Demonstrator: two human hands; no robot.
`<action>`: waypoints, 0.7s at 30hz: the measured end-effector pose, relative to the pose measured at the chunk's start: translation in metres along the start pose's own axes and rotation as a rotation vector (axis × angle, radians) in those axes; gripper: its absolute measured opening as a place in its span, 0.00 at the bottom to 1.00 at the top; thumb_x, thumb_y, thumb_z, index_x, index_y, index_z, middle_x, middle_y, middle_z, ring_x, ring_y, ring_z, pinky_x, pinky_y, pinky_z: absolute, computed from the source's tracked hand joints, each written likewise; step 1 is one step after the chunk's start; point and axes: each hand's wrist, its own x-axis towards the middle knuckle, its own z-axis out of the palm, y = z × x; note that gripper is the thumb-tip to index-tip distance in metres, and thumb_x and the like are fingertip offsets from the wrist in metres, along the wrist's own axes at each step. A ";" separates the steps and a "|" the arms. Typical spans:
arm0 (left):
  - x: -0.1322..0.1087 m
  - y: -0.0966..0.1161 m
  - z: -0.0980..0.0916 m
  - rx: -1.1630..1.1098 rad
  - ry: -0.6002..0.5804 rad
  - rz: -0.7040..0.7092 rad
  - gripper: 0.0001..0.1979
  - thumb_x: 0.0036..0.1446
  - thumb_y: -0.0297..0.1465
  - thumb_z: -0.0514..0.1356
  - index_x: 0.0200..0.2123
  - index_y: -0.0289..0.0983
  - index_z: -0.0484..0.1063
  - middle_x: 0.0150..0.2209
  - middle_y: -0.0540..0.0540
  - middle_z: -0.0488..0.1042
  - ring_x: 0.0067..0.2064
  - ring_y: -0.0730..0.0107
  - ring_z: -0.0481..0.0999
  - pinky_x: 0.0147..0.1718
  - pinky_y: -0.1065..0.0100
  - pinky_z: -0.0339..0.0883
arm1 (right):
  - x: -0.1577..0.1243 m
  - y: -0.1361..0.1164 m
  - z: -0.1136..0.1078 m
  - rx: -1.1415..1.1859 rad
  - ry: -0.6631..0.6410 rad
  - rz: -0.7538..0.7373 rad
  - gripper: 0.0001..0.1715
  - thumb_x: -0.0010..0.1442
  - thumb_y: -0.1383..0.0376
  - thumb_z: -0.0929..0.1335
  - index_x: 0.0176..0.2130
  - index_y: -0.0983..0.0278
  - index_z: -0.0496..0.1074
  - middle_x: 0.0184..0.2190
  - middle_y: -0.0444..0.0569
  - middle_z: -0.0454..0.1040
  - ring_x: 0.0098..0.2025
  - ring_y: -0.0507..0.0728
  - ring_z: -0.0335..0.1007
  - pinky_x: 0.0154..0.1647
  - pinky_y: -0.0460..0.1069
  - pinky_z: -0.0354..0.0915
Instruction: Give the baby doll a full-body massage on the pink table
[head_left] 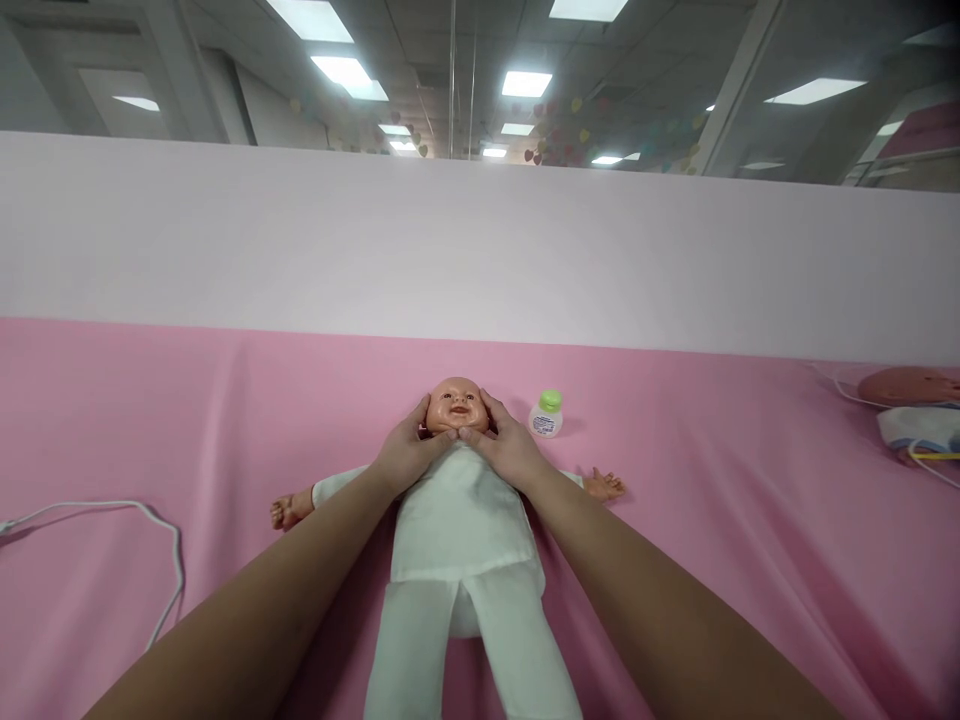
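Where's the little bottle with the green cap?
In the head view, the bottle stands on the pink cloth, just right of the doll's head and the person's right hand.

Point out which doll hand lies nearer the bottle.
The doll hand beyond the person's right forearm; the other doll hand, beyond the left forearm, lies farther from the bottle.

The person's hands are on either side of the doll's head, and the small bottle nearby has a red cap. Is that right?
Not quite: in the head view, the small bottle has a green cap, not a red one. The left hand and right hand are indeed on either side of the doll's head.
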 end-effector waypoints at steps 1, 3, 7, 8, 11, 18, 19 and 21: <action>-0.001 0.001 0.000 0.009 -0.002 0.001 0.50 0.55 0.46 0.72 0.75 0.41 0.54 0.63 0.40 0.75 0.61 0.49 0.76 0.59 0.55 0.71 | 0.000 0.001 0.001 0.012 -0.002 0.001 0.58 0.54 0.46 0.79 0.74 0.49 0.55 0.69 0.48 0.67 0.68 0.68 0.66 0.71 0.63 0.60; -0.001 0.003 0.001 0.017 -0.001 0.006 0.50 0.55 0.45 0.72 0.75 0.41 0.54 0.63 0.40 0.75 0.60 0.48 0.77 0.58 0.55 0.72 | 0.000 0.002 0.002 0.030 -0.004 0.000 0.59 0.53 0.48 0.79 0.74 0.49 0.54 0.68 0.47 0.67 0.67 0.68 0.66 0.71 0.63 0.60; -0.001 0.003 0.001 0.035 0.008 0.001 0.49 0.57 0.44 0.70 0.75 0.40 0.52 0.62 0.40 0.76 0.60 0.48 0.77 0.57 0.56 0.72 | 0.000 0.003 0.002 0.036 -0.006 -0.009 0.57 0.54 0.50 0.79 0.74 0.49 0.55 0.68 0.47 0.67 0.67 0.67 0.67 0.70 0.63 0.62; -0.002 0.003 0.001 0.034 0.008 0.004 0.48 0.57 0.44 0.70 0.75 0.41 0.53 0.62 0.40 0.76 0.60 0.49 0.77 0.57 0.56 0.72 | 0.000 0.003 0.002 0.034 -0.007 -0.013 0.56 0.55 0.50 0.79 0.73 0.49 0.55 0.68 0.47 0.67 0.67 0.66 0.68 0.69 0.62 0.63; -0.001 0.003 0.001 0.035 0.012 0.010 0.47 0.57 0.44 0.70 0.74 0.41 0.55 0.62 0.41 0.76 0.60 0.49 0.77 0.56 0.57 0.72 | 0.000 0.002 0.001 0.044 -0.009 -0.020 0.55 0.56 0.52 0.78 0.73 0.50 0.56 0.69 0.48 0.67 0.66 0.65 0.69 0.69 0.61 0.64; 0.007 -0.008 0.000 -0.032 0.056 -0.023 0.46 0.59 0.41 0.68 0.75 0.37 0.54 0.67 0.38 0.71 0.66 0.49 0.70 0.63 0.56 0.65 | 0.002 -0.002 -0.003 0.104 -0.032 0.035 0.48 0.59 0.57 0.75 0.73 0.52 0.58 0.71 0.45 0.62 0.71 0.62 0.61 0.72 0.59 0.58; 0.008 -0.011 -0.001 -0.048 0.055 -0.020 0.46 0.59 0.41 0.68 0.75 0.36 0.54 0.68 0.37 0.69 0.67 0.48 0.69 0.63 0.56 0.64 | 0.002 -0.003 -0.003 0.118 -0.037 0.041 0.48 0.60 0.58 0.74 0.73 0.52 0.58 0.72 0.45 0.62 0.71 0.62 0.60 0.73 0.59 0.57; 0.010 -0.014 -0.002 -0.067 0.052 -0.010 0.45 0.59 0.41 0.67 0.75 0.37 0.54 0.69 0.38 0.67 0.69 0.49 0.67 0.65 0.56 0.63 | 0.002 -0.006 -0.003 0.147 -0.044 0.051 0.47 0.60 0.59 0.74 0.73 0.53 0.58 0.72 0.44 0.62 0.72 0.62 0.60 0.73 0.59 0.56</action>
